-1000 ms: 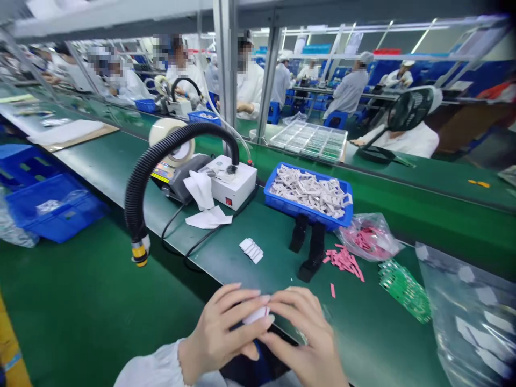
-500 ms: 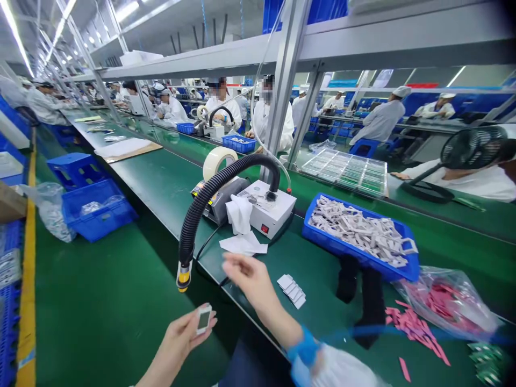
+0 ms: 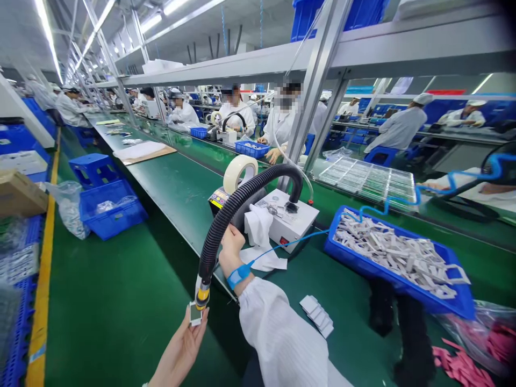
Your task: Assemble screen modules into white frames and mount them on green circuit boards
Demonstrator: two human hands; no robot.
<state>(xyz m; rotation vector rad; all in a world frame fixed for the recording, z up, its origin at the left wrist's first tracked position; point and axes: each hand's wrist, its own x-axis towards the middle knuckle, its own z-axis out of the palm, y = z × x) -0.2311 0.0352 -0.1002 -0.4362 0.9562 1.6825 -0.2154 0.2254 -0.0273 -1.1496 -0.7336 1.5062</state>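
My left hand point(image 3: 183, 344) holds a small white-framed display piece point(image 3: 195, 313) between thumb and fingers, off the bench's front edge. Directly over the piece is the yellow-banded nozzle point(image 3: 202, 294) of a black corrugated hose point(image 3: 220, 226); it overlaps the piece's upper edge, and I cannot tell if they touch. My right hand point(image 3: 231, 247), with a blue wrist strap point(image 3: 239, 276), reaches behind the hose to the front of a tape dispenser point(image 3: 220, 199). Its fingers are curled, their tips partly hidden, so what they hold is unclear. A tape roll point(image 3: 236, 174) sits on the dispenser.
The hose rises from a white box point(image 3: 288, 220) with white cloth point(image 3: 260, 223) beside it. Flat white pieces point(image 3: 316, 314) lie nearer me. Rightward are a blue tray point(image 3: 330, 247) of white frames, black cloth point(image 3: 413, 338) and pink strips point(image 3: 463, 363). Co-workers point(image 3: 282, 121) sit opposite.
My right hand has moved forward and left, from over the bench to the tape dispenser. The display piece is now under the nozzle. The view has shifted left.
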